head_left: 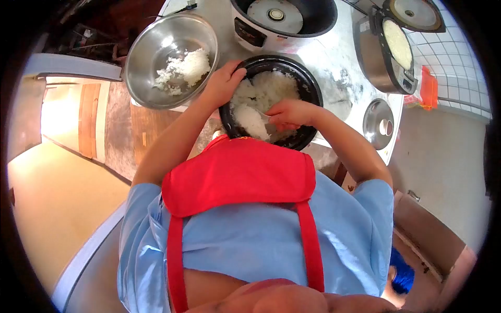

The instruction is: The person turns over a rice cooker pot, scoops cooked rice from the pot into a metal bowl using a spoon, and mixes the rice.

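Note:
A black inner cooker pot (312,86) of cooked white rice (274,86) is close against my body at the table's front edge. My left hand (223,83) grips its left rim, thumb over the edge. Inside the pot, my right hand (293,113) is closed round the handle of a rice scoop (268,119); most of the handle is hidden by the fingers. A mound of rice (250,121) lies at the scoop's blade, near the pot's left front wall. Left of the pot stands a steel bowl (140,65) with a clump of rice (190,68) in it.
Behind the pot stands a white rice cooker (255,39), its lid up or off. An open cooker (373,57) with a pale, full top stands at the back right. A steel lid (378,122) lies on the white table (339,101). An orange-red bag (429,88) is beyond it.

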Demonstrator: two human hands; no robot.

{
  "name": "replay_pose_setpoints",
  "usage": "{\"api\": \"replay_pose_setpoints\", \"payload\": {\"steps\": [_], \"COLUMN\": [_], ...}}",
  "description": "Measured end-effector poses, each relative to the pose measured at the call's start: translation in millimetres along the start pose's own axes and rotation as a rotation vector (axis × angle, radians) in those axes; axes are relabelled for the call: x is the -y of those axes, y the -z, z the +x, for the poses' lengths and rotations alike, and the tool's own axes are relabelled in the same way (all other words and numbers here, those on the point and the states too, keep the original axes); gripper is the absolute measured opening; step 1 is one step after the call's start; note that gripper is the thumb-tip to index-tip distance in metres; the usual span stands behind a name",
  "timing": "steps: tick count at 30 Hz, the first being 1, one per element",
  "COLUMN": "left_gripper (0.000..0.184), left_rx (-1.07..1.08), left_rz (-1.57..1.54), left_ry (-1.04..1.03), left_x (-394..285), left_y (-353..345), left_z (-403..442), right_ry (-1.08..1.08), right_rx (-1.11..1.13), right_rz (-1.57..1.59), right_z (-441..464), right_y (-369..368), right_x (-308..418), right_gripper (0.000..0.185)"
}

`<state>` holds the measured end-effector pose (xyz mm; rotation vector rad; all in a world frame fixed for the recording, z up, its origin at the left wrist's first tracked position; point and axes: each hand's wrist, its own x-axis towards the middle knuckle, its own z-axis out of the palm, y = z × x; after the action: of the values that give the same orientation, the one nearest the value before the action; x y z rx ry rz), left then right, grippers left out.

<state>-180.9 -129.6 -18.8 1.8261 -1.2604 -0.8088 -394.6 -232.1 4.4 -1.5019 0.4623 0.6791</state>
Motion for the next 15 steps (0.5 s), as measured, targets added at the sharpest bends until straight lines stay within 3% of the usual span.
{"api": "replay_pose_setpoints", "payload": {"steps": [10, 15], "left_gripper": [0.043, 0.044], "left_rx": [-0.007, -0.012], "left_rz": [-0.091, -0.428], "left_ry": [0.019, 0.143], "left_x": [3.5, 17.1], "left_y": [-1.6, -7.6], "left_z": [-1.4, -1.3], "right_ry": [-0.008, 0.094], "right_rx": [-0.157, -0.241], "right_rz": [0.194, 0.29], "right_z": [-29.0, -44.2], "right_y": [7.4, 13.3], "right_x": [15.3, 16.9], "right_gripper": [0.019, 0.019]}}
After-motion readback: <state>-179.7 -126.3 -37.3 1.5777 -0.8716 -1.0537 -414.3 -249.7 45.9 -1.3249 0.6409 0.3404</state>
